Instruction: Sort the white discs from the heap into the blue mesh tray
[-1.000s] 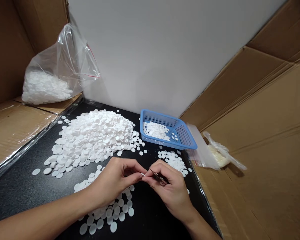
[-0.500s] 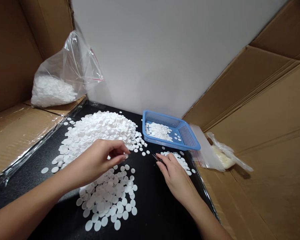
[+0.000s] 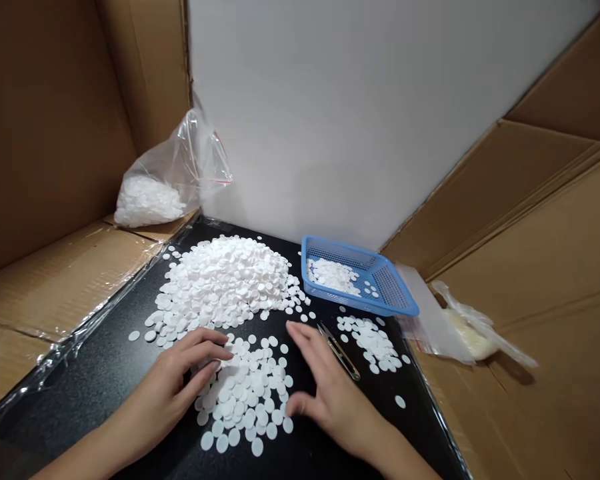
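Small white discs lie spread in a near pile on the black tabletop. At that pile's left side is my left hand, fingers apart and bent, holding nothing I can see. On the other side my right hand is open, thumb away from the fingers, close to the discs' right edge. Thread snips lie on the table just beyond my right hand. Behind rises a large heap of white discs. A smaller group of discs lies to the right of the snips.
A blue plastic basket with some discs inside stands at the back right. On cardboard at the left sits a clear bag of white pieces. Plastic bags lie on the right. Cardboard walls and a pale wall surround the table.
My right hand has let go of the snips, which now lie on the table, and has opened. My left hand has come down beside the near pile, its pinched disc gone. The view has shifted.
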`<control>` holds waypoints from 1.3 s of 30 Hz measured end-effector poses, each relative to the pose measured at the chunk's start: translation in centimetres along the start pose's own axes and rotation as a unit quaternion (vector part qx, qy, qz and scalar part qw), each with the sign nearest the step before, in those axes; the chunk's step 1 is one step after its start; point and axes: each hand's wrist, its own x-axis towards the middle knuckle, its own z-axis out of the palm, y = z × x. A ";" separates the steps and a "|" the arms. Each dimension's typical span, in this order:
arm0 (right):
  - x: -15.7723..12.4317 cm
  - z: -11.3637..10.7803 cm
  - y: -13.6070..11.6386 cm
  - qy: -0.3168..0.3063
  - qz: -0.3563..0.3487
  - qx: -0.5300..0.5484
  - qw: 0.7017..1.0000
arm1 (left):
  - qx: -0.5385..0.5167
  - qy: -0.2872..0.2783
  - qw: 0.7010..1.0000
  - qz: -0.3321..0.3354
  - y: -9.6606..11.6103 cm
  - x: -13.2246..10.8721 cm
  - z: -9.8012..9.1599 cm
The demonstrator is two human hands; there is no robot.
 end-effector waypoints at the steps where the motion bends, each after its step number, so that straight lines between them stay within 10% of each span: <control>1: -0.1 0.6 -0.6 -0.039 -0.003 0.006 0.999 | -0.006 0.013 1.000 -0.007 -0.1 -0.3 0.0; 5: 0.1 3.2 -2.1 -0.108 -0.037 -0.019 0.993 | -0.017 0.049 0.998 -0.024 -0.8 -1.6 0.7; 14: 2.2 5.7 -5.1 -0.051 -0.080 -0.027 0.995 | -0.058 0.023 0.998 -0.006 0.5 -0.6 3.7; 23: 1.2 4.0 -3.7 -0.038 -0.049 -0.007 0.998 | -0.103 0.113 0.987 -0.058 1.0 -1.6 1.8; 30: 1.9 6.1 -5.2 -0.120 -0.076 -0.015 0.990 | -0.074 0.080 0.994 -0.026 0.4 -1.2 2.3; 39: 3.1 7.1 -7.6 0.015 -0.088 0.010 0.996 | -0.107 0.162 0.981 -0.028 0.5 -0.2 5.4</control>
